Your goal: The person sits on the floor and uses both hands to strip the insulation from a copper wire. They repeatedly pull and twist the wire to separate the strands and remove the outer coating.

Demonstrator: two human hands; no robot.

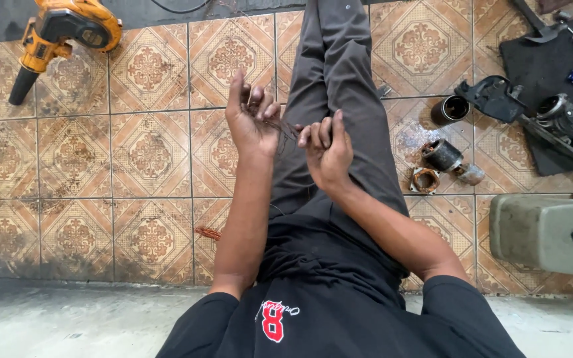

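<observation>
Floor tiles [147, 152] are carrying a yellow blower [67, 30] far left and motor parts [445, 156] right. Left hand [252, 119], half-curled, and right hand [326, 149], pinching shut, are holding thin copper wire [285, 127] between them above the lap; it is looking light, springy and kink-prone, best gripped near its ends.

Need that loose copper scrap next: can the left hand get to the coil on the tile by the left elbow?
Probably yes: the copper coil lies bare beside the forearm, but the left hand is raised, pinching thin wire.
</observation>
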